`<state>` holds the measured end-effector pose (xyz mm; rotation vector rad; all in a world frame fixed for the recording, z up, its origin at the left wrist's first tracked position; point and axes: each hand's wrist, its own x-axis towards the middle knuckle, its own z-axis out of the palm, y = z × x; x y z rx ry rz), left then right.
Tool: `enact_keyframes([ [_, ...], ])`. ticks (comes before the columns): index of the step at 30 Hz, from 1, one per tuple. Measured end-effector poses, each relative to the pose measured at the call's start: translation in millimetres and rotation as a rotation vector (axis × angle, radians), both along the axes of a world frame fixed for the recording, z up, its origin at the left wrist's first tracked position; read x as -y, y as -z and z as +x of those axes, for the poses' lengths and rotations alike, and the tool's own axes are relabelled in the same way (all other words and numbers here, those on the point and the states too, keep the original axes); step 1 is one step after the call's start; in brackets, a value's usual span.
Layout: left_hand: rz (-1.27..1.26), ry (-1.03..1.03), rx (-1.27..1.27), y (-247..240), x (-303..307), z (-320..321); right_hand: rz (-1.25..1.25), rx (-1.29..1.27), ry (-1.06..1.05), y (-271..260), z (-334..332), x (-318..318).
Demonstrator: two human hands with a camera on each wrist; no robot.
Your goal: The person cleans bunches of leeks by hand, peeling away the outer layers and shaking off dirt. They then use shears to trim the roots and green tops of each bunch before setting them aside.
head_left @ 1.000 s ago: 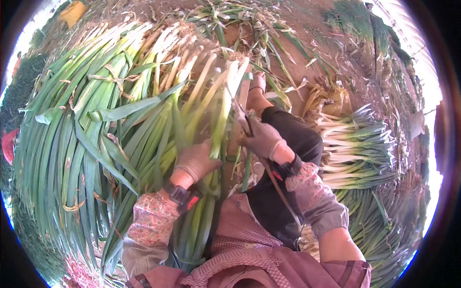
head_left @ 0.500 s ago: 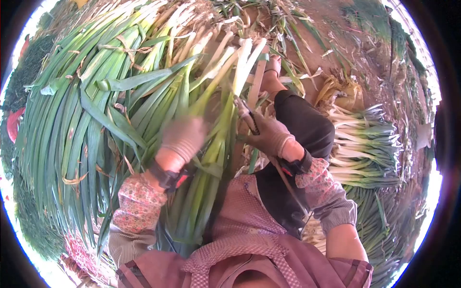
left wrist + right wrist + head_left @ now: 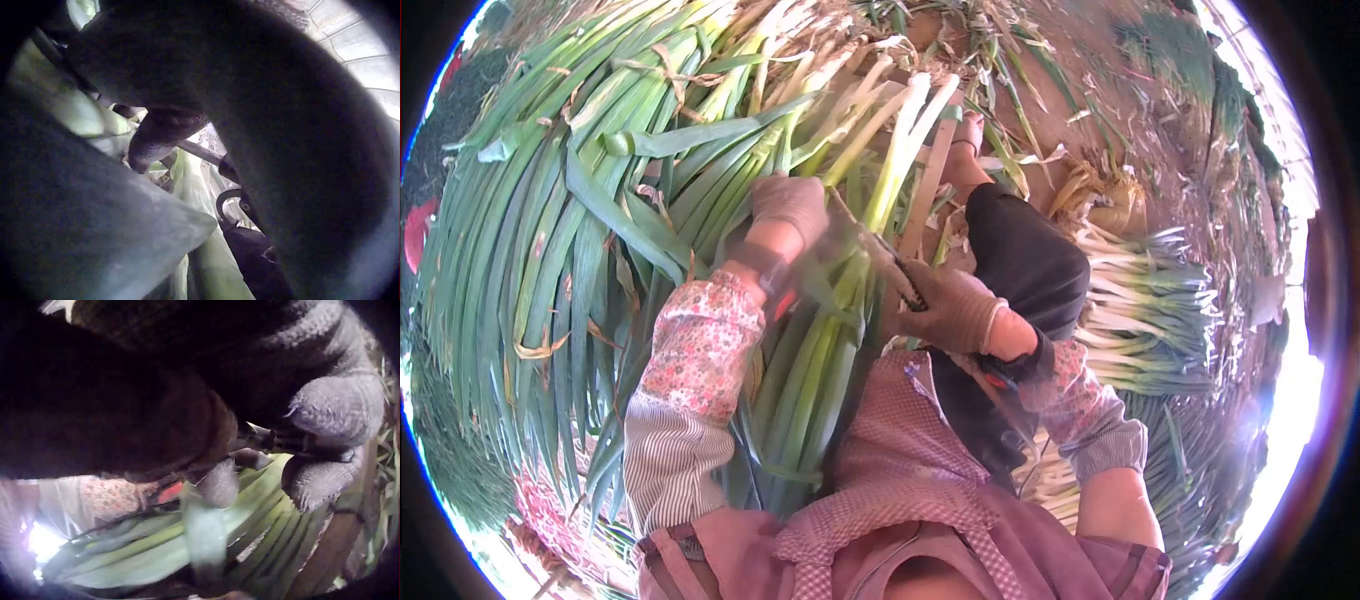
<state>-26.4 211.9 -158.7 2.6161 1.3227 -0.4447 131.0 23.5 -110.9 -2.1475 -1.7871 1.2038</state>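
Observation:
Leeks (image 3: 810,400) with pale stems and long green leaves lie across the lap in the head view. My gloved left hand (image 3: 790,212) is curled among the upper leaves, left of two thick white stems (image 3: 905,140). In the left wrist view its fingertip (image 3: 150,142) bends over a leek stalk (image 3: 78,115), partly hidden by a broad leaf. My gloved right hand (image 3: 950,310) grips a pair of shears (image 3: 885,262), blade pointing up and left across the stems. In the right wrist view, a blurred leaf (image 3: 206,534) hangs beside the left hand.
A large heap of leeks (image 3: 510,240) spreads on the left. Bundled stalks (image 3: 1140,310) with white ends lie to the right of the bent leg (image 3: 1030,260). A flat wooden strip (image 3: 930,180) stands beside the stems. Scraps of leaves (image 3: 1020,80) litter the ground ahead.
My left hand has let go of the leek bundle and moved up and left. The right hand has shifted slightly down with the shears, whose blade has swung left. A loose leaf has lifted.

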Motion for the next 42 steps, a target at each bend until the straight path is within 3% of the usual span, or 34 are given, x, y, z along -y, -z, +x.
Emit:
enact_keyframes([
  [5,-0.079,-0.026,0.028,3,-5,4,-0.087,0.164,0.074,10,4,-19],
  [16,-0.099,-0.139,0.215,1,-7,-6,0.045,0.172,0.116,10,14,-30],
  [21,-0.073,-0.140,0.219,-6,-5,-7,0.071,0.306,0.194,36,45,-74],
  [22,-0.064,-0.143,0.227,-4,-6,-7,-0.015,0.291,0.204,27,47,-86],
  [28,-0.075,-0.115,0.177,-5,0,-6,0.038,0.323,0.330,32,68,-129],
  [31,-0.064,-0.087,0.170,-7,5,-7,0.007,0.270,0.379,30,78,-126],
  [35,-0.133,-0.096,0.187,-8,9,-7,0.201,0.228,0.330,50,80,-90],
  [39,-0.137,-0.062,0.161,-9,16,-3,0.007,0.206,0.325,26,65,-53],
  [42,-0.133,-0.091,0.193,-17,29,5,0.068,0.167,0.329,25,51,-23],
])
